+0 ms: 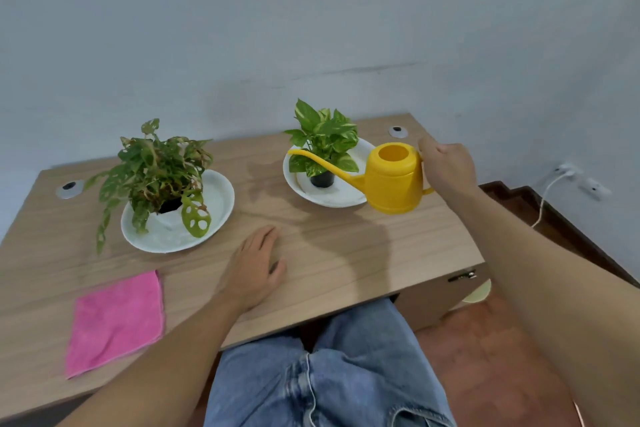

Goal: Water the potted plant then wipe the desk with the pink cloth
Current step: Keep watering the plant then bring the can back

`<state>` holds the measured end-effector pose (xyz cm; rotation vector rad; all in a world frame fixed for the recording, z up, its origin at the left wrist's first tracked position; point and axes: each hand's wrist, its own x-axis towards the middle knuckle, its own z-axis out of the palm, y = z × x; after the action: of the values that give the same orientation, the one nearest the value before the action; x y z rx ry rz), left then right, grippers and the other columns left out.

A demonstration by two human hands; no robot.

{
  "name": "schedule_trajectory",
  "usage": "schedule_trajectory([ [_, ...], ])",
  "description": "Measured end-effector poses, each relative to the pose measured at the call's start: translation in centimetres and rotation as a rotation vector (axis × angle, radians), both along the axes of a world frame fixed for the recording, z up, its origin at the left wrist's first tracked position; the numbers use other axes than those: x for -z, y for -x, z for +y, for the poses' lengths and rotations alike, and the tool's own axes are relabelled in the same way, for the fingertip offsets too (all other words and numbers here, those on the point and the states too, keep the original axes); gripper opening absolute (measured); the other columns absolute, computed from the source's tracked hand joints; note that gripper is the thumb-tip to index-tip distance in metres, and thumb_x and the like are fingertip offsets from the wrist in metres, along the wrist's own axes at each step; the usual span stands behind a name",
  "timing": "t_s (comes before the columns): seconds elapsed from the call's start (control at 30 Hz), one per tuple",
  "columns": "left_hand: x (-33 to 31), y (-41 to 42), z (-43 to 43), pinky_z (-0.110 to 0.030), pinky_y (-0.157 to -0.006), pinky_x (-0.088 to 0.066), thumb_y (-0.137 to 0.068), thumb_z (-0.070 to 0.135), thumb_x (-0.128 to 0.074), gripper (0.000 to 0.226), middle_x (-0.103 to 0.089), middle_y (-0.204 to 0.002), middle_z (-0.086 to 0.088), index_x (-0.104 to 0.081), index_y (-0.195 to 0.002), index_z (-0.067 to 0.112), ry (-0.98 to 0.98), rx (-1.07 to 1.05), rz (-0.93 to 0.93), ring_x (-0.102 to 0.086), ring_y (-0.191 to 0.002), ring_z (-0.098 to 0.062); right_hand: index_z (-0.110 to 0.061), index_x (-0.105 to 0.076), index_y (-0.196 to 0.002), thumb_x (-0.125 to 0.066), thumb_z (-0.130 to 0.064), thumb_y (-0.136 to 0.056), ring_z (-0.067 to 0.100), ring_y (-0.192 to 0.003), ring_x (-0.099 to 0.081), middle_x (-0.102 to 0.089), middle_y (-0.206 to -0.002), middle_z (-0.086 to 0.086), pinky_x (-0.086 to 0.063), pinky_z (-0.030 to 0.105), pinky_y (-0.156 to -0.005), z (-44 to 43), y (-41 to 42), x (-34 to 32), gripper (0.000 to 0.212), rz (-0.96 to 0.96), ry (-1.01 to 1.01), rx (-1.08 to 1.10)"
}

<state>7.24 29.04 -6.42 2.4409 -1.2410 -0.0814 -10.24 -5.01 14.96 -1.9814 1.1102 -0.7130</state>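
Wooden desk (pixel 346 253) fills mid-frame. My right hand (pixel 446 170) is closed around the yellow watering can (pixel 394 180) handle, its spout over the right potted plant (pixel 323 146). Tipping too fast could overflow its white plate (pixel 332 196). My left hand (pixel 254 263) lies flat and empty; pink cloth (pixel 116 321) waits lower left.

Bare forearms, sleeveless; faded blue jeans (pixel 346 374).

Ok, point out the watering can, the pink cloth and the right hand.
watering can (pixel 393 184): head view, on its yellow body.
pink cloth (pixel 116 322): head view, at its middle.
right hand (pixel 448 168): head view, on its back.
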Motion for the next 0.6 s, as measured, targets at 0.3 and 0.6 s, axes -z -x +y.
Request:
schedule_trajectory([
  [0.3, 0.3, 3.7, -8.6, -0.041, -0.136, -0.026, -0.103, 0.046, -0.052, 0.078, -0.035, -0.177, -0.007, -0.033, -0.172, 0.014, 0.016, 0.198, 0.08, -0.033, -0.163, -0.023, -0.006, -0.039, -0.06, -0.054, -0.026, -0.102, 0.023, -0.058, -0.035, -0.039, -0.059, 0.011, -0.034, 0.03, -0.052, -4.2, 6.5, 4.0, 0.049, 0.037, -0.021, 0.139],
  [0.6, 1.5, 5.8, -15.2, -0.045, -0.14, 0.0, -0.102, 0.055, -0.036, 0.089, -0.008, -0.186, -0.001, -0.01, -0.177, 0.015, -0.082, 0.252, 0.063, -0.003, -0.172, -0.019, -0.006, -0.047, -0.061, -0.045, -0.028, -0.104, 0.038, -0.077, -0.054, -0.055, -0.069, 0.017, -0.036, 0.045, -0.069, -7.0, 10.2, 9.1, 0.048, 0.083, -0.088, 0.268],
])
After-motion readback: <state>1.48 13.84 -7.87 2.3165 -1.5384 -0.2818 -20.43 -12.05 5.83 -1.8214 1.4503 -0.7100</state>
